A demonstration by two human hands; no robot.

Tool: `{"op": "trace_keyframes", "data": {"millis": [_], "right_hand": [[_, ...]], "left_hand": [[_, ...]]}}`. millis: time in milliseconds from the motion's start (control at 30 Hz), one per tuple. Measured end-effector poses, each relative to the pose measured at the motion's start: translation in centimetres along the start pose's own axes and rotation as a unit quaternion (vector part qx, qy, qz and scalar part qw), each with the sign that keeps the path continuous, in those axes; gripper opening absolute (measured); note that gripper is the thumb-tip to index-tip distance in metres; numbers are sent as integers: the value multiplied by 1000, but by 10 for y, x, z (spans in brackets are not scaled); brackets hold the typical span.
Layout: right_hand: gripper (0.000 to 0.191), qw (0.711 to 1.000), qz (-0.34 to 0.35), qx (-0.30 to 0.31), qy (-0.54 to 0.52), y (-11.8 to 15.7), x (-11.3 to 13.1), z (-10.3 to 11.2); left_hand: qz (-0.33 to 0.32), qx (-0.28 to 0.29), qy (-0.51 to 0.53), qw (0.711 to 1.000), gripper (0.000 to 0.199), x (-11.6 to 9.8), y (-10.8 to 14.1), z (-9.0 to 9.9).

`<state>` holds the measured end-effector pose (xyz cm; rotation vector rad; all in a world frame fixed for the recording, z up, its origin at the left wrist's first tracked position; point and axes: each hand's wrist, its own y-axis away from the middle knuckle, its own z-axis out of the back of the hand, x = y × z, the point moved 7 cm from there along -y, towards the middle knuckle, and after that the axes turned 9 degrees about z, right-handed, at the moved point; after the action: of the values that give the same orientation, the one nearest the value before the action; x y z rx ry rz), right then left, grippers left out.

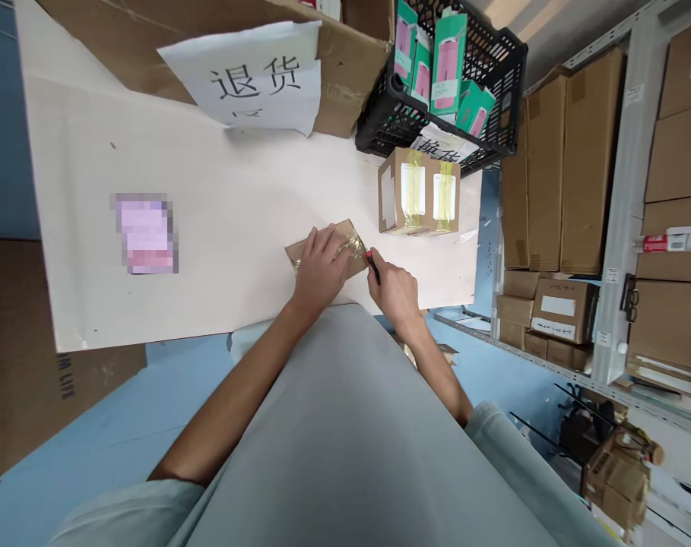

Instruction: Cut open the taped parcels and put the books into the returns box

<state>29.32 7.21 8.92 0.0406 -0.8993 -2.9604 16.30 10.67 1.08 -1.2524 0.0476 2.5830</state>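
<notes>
A small cardboard box (355, 266) wrapped in shiny tape lies at a slant near the front edge of the white table (236, 205). My left hand (323, 266) grips it from above, fingers over its top and covering much of it. In my right hand (395, 292) is a box cutter (372, 266) with a black and red handle, my fingers wrapped round it. The cutter's tip meets the right end of the box; the blade itself is too small to make out.
Two taped cardboard boxes (418, 190) stand at the right, before a black crate (379, 121) of green and pink packages. A large carton (345, 83) with a paper sign (259, 76) is at the back. A blurred pink item (147, 234) lies left. Shelves (613, 228) with cartons stand right.
</notes>
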Motion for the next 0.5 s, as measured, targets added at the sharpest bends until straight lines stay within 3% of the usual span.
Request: {"op": "trace_keyframes", "data": {"millis": [300,500], "right_hand": [[58,998,-25,20,59,-11,22,11],[52,995,-55,37,70,-1,11,-2]], "left_hand": [[7,-15,49,999,28,2,5,-3],[15,-28,51,998,30,0,9,-4]]}}
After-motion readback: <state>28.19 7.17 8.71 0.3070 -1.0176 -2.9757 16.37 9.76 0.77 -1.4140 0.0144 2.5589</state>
